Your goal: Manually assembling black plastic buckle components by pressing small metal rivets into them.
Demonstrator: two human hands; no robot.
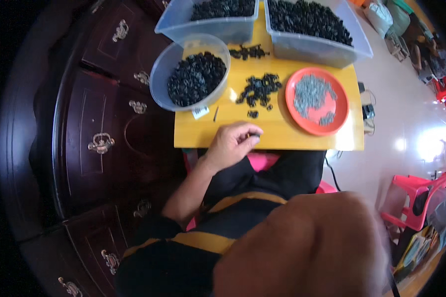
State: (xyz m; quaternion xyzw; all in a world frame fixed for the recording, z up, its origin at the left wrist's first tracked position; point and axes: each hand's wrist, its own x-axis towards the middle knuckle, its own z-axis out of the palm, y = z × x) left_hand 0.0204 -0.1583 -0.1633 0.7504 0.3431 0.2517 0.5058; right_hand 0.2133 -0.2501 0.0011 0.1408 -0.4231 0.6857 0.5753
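At the table's near edge my left hand (231, 143) is closed, its thumb and forefinger pinching a small black part (254, 135). My right hand (312, 242) is raised close to the camera, large and smeared by motion, so its fingers cannot be made out. Beyond the left hand lies a loose pile of small black parts (259, 90). A few of the same kind sit nearer, as a small black cluster (252, 114). To the right, an orange-red plate (327, 129) holds many small grey metal pieces (312, 93). A thin dark pin-like tool (216, 114) lies on the left.
On the yellow table (198, 133) stands a round clear tub (158, 74) of black parts. Two clear plastic bins (312, 48) with more black parts are at the back. Dark wooden drawers (99, 143) line the left. A pink stool (416, 193) stands on the floor at right.
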